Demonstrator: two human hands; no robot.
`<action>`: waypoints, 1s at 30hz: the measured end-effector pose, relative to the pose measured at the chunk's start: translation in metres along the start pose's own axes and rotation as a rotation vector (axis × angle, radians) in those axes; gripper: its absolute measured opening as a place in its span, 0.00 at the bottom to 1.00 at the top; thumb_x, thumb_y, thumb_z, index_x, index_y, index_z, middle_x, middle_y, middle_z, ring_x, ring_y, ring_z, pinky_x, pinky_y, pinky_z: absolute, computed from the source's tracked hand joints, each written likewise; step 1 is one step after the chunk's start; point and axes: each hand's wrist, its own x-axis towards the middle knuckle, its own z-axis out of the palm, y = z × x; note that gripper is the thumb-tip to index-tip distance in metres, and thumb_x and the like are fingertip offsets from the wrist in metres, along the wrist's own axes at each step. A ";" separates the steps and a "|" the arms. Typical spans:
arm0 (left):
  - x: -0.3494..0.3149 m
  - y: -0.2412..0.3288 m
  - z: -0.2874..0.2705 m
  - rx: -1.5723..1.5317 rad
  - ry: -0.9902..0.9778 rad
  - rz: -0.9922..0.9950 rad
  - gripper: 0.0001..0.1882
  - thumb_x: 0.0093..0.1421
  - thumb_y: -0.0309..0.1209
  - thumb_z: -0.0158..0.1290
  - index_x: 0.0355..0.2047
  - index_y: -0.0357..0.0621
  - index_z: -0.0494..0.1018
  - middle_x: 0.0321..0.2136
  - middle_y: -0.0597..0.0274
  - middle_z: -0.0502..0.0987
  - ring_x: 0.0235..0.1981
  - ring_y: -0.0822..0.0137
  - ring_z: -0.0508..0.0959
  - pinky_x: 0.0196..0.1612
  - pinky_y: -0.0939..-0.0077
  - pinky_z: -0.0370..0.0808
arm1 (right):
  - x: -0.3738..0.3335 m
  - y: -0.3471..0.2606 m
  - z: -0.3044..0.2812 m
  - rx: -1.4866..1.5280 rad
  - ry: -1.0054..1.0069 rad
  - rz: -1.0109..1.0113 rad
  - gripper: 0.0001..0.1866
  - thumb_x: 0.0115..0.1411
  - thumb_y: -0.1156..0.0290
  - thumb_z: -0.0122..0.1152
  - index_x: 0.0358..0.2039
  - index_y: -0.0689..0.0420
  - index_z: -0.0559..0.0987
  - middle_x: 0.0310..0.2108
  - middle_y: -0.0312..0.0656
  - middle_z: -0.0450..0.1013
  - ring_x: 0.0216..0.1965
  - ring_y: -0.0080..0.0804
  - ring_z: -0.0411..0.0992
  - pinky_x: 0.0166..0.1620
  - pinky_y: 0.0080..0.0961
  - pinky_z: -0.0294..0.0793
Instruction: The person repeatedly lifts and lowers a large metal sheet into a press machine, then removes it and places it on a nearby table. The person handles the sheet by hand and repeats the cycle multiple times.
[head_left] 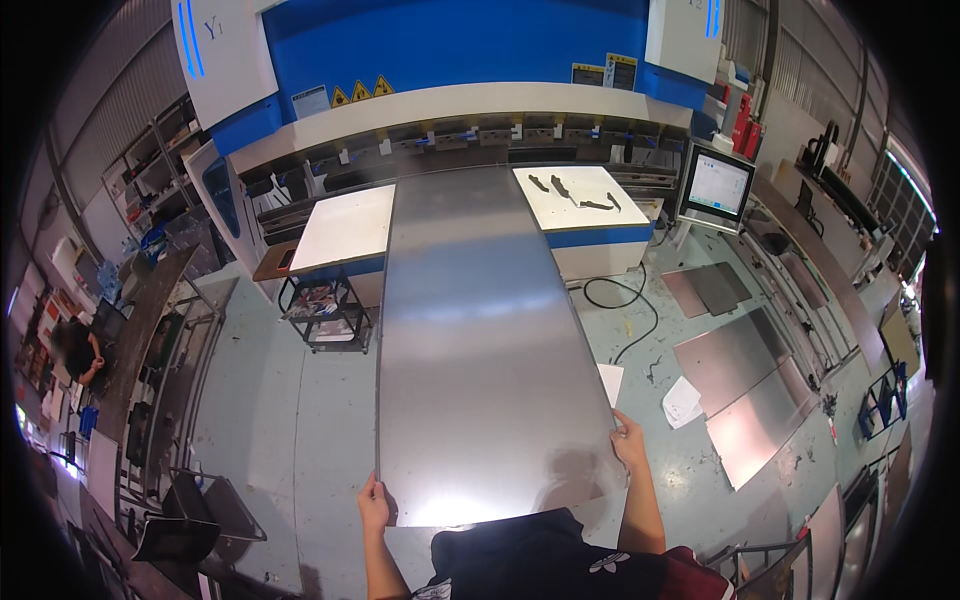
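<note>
A long sheet of bare metal stretches away from me, its far end at the tooling of a blue and white press brake. My left hand grips the sheet's left edge near its close corner. On the opposite edge, a little farther up, my right hand is closed around the rim. The sheet's far part passes between two white support tables, the left one and the right one, which has dark strips lying on it. How the far edge sits in the tooling is too small to tell.
At the right stands a control screen. Metal sheets and a black cable lie on the floor there. A black trolley stands under the left table. A person sits at a bench far left.
</note>
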 end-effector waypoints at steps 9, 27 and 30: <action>0.005 -0.010 -0.002 0.008 -0.013 0.004 0.21 0.68 0.26 0.48 0.60 0.31 0.72 0.48 0.45 0.81 0.47 0.62 0.80 0.53 0.69 0.74 | -0.001 -0.001 -0.001 0.003 0.002 -0.001 0.32 0.52 0.84 0.55 0.61 0.58 0.76 0.20 0.33 0.71 0.22 0.19 0.66 0.29 0.22 0.67; 0.002 0.003 -0.014 0.058 -0.082 0.031 0.23 0.67 0.28 0.52 0.62 0.38 0.71 0.25 0.58 0.79 0.24 0.70 0.75 0.32 0.71 0.75 | 0.007 0.014 0.001 -0.049 -0.020 -0.007 0.30 0.51 0.84 0.58 0.57 0.60 0.77 0.21 0.34 0.73 0.23 0.20 0.68 0.29 0.23 0.68; 0.001 0.022 -0.024 0.033 -0.114 0.025 0.26 0.66 0.29 0.54 0.65 0.40 0.68 0.24 0.58 0.79 0.23 0.71 0.75 0.30 0.72 0.75 | 0.007 0.004 -0.003 -0.046 -0.071 0.004 0.32 0.51 0.84 0.59 0.60 0.59 0.75 0.20 0.33 0.71 0.23 0.20 0.67 0.29 0.23 0.67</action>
